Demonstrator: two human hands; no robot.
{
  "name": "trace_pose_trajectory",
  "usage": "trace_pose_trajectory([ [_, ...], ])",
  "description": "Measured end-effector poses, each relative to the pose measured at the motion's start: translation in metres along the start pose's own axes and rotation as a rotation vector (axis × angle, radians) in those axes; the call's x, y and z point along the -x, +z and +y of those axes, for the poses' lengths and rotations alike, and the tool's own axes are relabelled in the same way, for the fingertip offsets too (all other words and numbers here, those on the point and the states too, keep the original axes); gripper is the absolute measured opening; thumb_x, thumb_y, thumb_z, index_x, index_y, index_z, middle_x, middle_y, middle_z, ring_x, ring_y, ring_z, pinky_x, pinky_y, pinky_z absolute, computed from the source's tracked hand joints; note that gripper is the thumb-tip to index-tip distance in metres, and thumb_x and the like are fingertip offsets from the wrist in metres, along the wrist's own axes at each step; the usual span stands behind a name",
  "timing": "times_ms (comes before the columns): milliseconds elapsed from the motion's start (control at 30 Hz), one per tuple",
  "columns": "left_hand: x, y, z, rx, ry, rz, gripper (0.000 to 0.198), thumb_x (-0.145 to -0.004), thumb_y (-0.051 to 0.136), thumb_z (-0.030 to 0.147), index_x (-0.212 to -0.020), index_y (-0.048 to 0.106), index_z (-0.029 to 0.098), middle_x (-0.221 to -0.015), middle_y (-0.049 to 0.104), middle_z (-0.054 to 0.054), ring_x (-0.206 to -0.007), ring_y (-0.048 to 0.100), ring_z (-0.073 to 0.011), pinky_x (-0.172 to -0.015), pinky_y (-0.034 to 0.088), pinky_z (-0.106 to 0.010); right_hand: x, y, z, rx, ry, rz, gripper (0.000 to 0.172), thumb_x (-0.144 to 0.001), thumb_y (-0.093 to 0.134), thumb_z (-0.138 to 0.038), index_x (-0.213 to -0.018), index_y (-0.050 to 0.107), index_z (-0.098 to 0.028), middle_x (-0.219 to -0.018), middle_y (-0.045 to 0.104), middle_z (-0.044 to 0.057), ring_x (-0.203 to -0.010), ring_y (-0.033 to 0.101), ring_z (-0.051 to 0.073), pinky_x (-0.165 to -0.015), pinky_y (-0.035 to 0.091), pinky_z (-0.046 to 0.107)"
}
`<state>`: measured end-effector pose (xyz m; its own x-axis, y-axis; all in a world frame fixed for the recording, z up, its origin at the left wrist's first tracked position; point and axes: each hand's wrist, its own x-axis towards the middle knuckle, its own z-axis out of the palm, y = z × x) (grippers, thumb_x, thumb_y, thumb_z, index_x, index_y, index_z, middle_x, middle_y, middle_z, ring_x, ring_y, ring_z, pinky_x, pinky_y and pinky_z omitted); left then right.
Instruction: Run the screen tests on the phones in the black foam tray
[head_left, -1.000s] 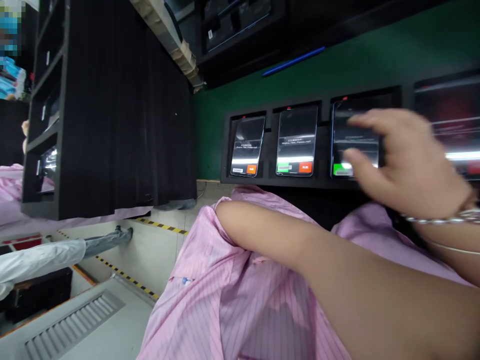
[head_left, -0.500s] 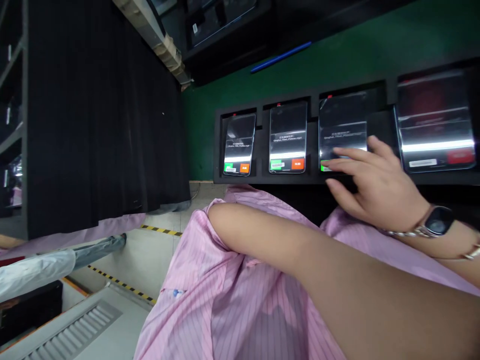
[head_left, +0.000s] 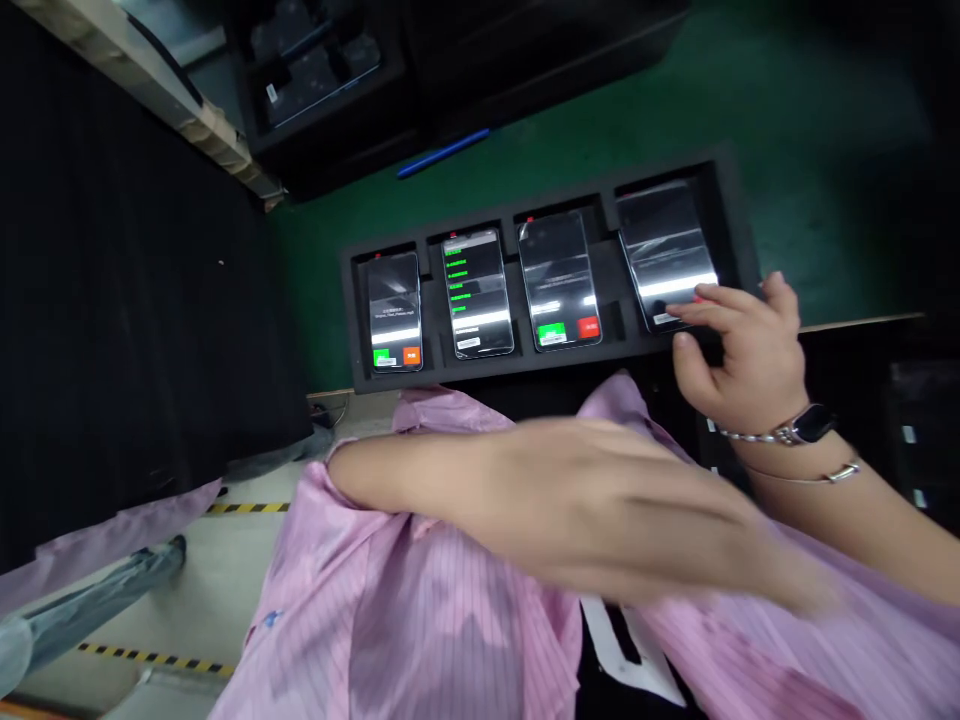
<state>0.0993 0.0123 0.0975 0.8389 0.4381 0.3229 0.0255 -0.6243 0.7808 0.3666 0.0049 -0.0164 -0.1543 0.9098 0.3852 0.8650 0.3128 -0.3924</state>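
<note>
A black foam tray [head_left: 739,235] holds a row of phones, each in its own slot. My right hand [head_left: 750,355], with a watch on its wrist, is over the lower right corner of the rightmost phone [head_left: 664,240]. Its fingers are apart and a fingertip is at the red button. The third phone [head_left: 559,265] shows green and red buttons. Green text lines fill the second phone [head_left: 478,290]. The leftmost phone [head_left: 395,310] shows white text above green and orange buttons. My left hand [head_left: 637,510] crosses my lap pointing right, smeared by motion.
The tray lies on a green tabletop [head_left: 315,270]. Behind it are a blue pen [head_left: 442,155] and another black tray [head_left: 322,100] with a device. A black curtain [head_left: 135,300] hangs at the left. A taped post [head_left: 217,135] stands at the back left.
My right hand has moved from the third phone to the rightmost one. The second phone's screen has switched to green text lines. My left hand has come into view. The camera view has shifted right.
</note>
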Motion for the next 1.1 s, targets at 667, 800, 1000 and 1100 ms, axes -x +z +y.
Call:
trace_pose_trajectory([
  [667,0.212,-0.017,-0.088,-0.823,-0.867,0.617,0.057,-0.102,0.052,0.059,-0.137,0.062,0.015,-0.151,0.048,-0.024,-0.145,0.050,-0.0358,-0.120,0.043,-0.050,0.014,0.018,0.050,0.022,-0.116,0.110,0.084,-0.091,0.068,-0.062,-0.155,0.039,-0.017,-0.153,0.045,0.026,-0.147,0.042,0.042,-0.118,0.040,0.067],
  [800,0.211,-0.019,-0.095,-0.877,-0.725,0.656,0.088,-0.091,0.063,0.073,-0.153,0.043,0.013,-0.157,0.042,-0.029,-0.151,0.042,-0.0395,-0.123,0.038,-0.055,0.012,0.019,0.044,0.034,-0.078,0.136,0.081,-0.093,0.068,-0.059,-0.155,0.038,-0.017,-0.154,0.044,0.026,-0.149,0.040,0.042,-0.120,0.038,0.068],
  [1000,0.209,-0.022,-0.110,-0.912,-0.720,0.647,0.107,-0.080,0.067,0.085,-0.155,0.037,0.015,-0.156,0.046,-0.028,-0.151,0.044,-0.0407,-0.124,0.036,-0.056,0.007,0.028,0.041,0.021,-0.004,0.190,0.092,-0.088,0.073,-0.064,-0.157,0.035,-0.017,-0.154,0.043,0.025,-0.148,0.040,0.042,-0.119,0.039,0.067],
  [1100,0.211,-0.025,-0.114,-0.907,-0.728,0.676,0.109,-0.079,0.067,0.086,-0.155,0.038,0.013,-0.155,0.050,-0.028,-0.149,0.047,-0.0397,-0.122,0.039,-0.053,0.002,0.034,0.037,0.038,0.003,0.190,0.087,-0.090,0.070,-0.063,-0.155,0.036,-0.017,-0.154,0.043,0.025,-0.147,0.041,0.040,-0.120,0.039,0.064],
])
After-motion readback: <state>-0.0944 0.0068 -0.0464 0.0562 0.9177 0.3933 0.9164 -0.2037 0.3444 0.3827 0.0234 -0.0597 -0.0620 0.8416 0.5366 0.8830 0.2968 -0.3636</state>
